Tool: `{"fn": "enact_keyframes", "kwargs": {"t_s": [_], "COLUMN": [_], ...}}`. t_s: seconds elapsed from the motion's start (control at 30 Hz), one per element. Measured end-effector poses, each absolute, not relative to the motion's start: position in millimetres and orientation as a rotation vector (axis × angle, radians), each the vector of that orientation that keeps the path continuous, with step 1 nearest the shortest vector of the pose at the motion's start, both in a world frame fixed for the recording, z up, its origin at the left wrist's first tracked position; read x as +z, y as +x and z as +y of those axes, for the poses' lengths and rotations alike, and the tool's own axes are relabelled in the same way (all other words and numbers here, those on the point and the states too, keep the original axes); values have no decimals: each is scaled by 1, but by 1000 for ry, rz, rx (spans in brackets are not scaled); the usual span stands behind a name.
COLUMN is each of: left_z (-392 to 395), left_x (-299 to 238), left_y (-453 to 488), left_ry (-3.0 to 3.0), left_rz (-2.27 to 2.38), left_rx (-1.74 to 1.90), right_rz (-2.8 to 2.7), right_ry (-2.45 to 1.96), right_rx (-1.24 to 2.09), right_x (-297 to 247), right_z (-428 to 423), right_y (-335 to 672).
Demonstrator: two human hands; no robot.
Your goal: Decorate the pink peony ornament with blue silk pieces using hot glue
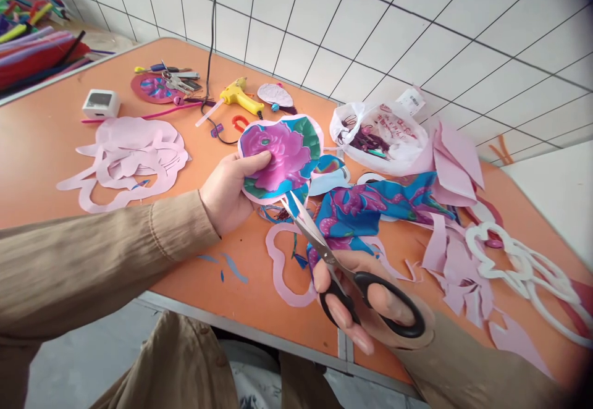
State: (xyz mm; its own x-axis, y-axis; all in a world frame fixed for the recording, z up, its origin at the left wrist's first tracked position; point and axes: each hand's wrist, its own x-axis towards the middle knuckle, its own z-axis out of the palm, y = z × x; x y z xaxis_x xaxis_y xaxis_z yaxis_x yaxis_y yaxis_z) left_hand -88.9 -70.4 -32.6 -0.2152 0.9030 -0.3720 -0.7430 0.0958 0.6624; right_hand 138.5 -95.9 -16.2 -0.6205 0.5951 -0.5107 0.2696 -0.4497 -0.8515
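Observation:
My left hand [231, 194] pinches a flower-printed fabric piece [282, 156], thumb on top, its other fingers mostly hidden underneath. The piece shows a purple rose with green leaves on blue, edged by a pale pink layer. In my right hand [361, 291] are black-handled scissors [324, 248], fingers through the loops. Their blades are parted, with the tips at the lower edge of the piece. Just right of it, blue and purple printed cloth [365, 202] lies crumpled. Under the blades rests a curved pink offcut [282, 273].
A yellow glue gun [241, 96] with a black cord, keys [178, 81] and a white adapter [100, 104] lie at the back. Pink cutouts [134, 159] are piled left. A white plastic bag [398, 140], pink scraps [458, 267] and white rings [504, 254] occupy the right. A tiled wall stands behind.

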Motion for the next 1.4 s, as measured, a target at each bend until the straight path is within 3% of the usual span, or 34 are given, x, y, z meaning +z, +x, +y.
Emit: {"fn": "enact_keyframes", "kwargs": {"t_s": [0.23,0.67,0.83,1.4], "left_z": [-71,-72,-71,-71], "left_x": [-32,-33,-33,-33], "left_y": [-88,-88,-88,-88], "left_ry": [211,201,206,233], "left_rz": [942,938,943,964], "left_rx": [1543,1555,1555,1555], "right_rz": [-1487,-1415,-1447,-1586], "right_ry": [-1259,-1220,-1205,-1204], "right_rx": [2148,2489,2270,2223], "right_x": [-18,-13,-17,-19], "right_z": [-96,-83,-93,-92], "right_y": [138,130,137,137]}}
